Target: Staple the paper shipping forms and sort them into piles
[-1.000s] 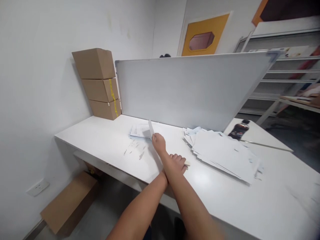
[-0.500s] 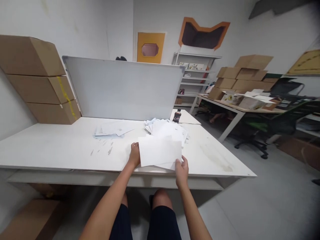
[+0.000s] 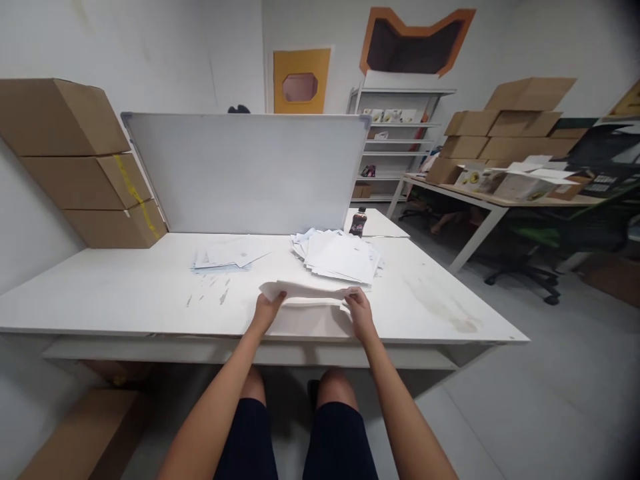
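Several white paper sheets (image 3: 313, 293) are held between my two hands, low over the front of the white table (image 3: 150, 300). My left hand (image 3: 268, 310) grips their left end, thumb on top. At the right end, my right hand (image 3: 359, 312) pinches the sheets with its fingertips. The sheets look bent, and a gap shows between layers. Behind them lies a spread pile of white papers (image 3: 343, 257). A smaller stack of papers (image 3: 225, 253) rests further left.
A whiteboard (image 3: 245, 173) stands along the table's back edge. Stacked cardboard boxes (image 3: 110, 180) are at the left. A dark bottle (image 3: 358, 223) stands behind the paper pile. Another table with boxes (image 3: 520, 133) is at the right.
The held sheets have gone from facing me broadly to tilted and bent, seen nearly edge-on. My right hand has moved up along their right end. The view has shifted slightly.
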Tool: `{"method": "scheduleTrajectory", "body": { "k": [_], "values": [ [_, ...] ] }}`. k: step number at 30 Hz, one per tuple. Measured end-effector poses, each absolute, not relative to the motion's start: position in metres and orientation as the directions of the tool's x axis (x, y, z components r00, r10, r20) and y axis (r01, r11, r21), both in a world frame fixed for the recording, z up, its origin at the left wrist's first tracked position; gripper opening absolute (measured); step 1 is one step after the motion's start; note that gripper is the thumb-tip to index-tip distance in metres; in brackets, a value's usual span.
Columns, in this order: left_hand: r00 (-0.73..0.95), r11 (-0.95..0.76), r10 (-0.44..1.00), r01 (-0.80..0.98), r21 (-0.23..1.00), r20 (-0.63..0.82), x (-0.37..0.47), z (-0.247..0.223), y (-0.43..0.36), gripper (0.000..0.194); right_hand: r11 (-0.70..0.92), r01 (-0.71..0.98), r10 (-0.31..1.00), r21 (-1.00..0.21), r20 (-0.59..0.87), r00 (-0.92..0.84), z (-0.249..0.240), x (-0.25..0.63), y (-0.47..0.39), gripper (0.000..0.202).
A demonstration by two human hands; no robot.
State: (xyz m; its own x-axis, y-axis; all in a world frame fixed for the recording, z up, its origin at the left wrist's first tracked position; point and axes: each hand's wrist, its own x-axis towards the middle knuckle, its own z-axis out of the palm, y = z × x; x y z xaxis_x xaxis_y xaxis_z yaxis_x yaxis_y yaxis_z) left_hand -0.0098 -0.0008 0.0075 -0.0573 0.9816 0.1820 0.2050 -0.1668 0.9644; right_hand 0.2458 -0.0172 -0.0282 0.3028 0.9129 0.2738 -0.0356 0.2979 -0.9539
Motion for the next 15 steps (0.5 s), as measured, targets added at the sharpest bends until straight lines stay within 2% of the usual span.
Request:
{"method": "scheduleTrajectory", "body": {
  "k": [6,12,15],
  "values": [
    [-0.046,-0.194,0.977,0.209,0.958,0.208,-0.009,0.010,0.005,0.042,0.254,-0.041,0.953,-0.966,0.242,0.180,-0.030,0.243,-0.018,0.037],
    [-0.051,-0.213,0.972,0.238,0.948,0.231,-0.008,0.003,0.010,0.042,0.302,-0.105,0.903,-0.947,0.250,0.350,-0.035,0.248,-0.016,0.041],
    [-0.003,-0.232,0.970,0.264,0.936,0.241,-0.007,0.000,0.011,0.043,0.250,-0.055,0.930,-0.967,0.224,0.291,-0.037,0.248,-0.015,0.036]
  ]
}}
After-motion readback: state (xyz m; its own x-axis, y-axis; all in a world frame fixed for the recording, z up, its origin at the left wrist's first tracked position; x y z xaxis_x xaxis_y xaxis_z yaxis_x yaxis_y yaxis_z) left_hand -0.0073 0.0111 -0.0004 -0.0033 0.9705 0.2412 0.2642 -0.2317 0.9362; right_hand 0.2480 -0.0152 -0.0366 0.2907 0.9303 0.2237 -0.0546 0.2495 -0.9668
